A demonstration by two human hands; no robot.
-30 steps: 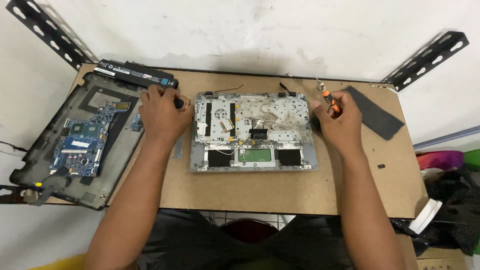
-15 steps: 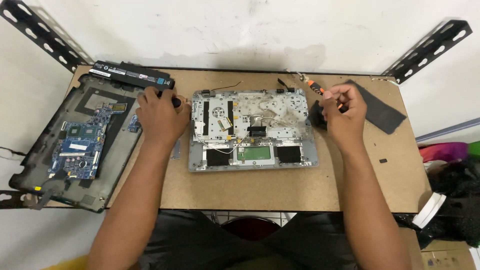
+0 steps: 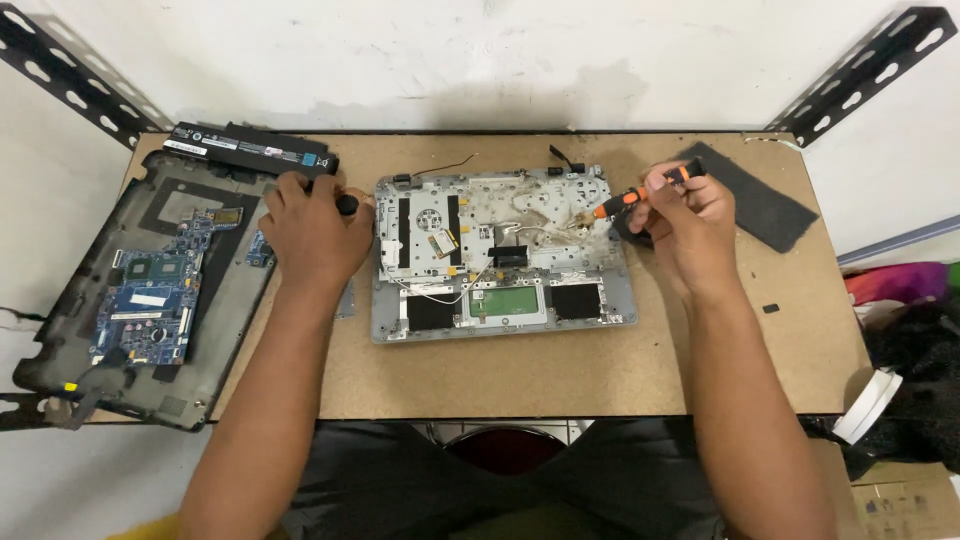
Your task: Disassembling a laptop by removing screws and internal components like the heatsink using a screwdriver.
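Looking down from the head camera, a brown board table [image 3: 520, 370] carries an opened grey laptop shell [image 3: 505, 250], lying flat at the middle with its inner side up, showing a green touchpad board, black patches and thin loose wires. The right hand [image 3: 690, 225] is curled around an orange-and-black screwdriver [image 3: 640, 192], pinching it between thumb and fingers; the tool slants down to the left, its tip over the upper right part of the shell, though whether it touches cannot be told. The left hand [image 3: 315, 230] rests just beside the shell's left edge, fingers bent and closed over a small black rounded object [image 3: 346, 204], of which only one end shows. Left of that hand lies a dark laptop base [image 3: 150, 290] with a blue circuit board [image 3: 150, 290] inside, tilted on the table's left edge. A long black battery [image 3: 250, 148] sits at the base's upper end. A dark grey flat pad [image 3: 755, 200] lies behind the right hand, near the table's far right corner.
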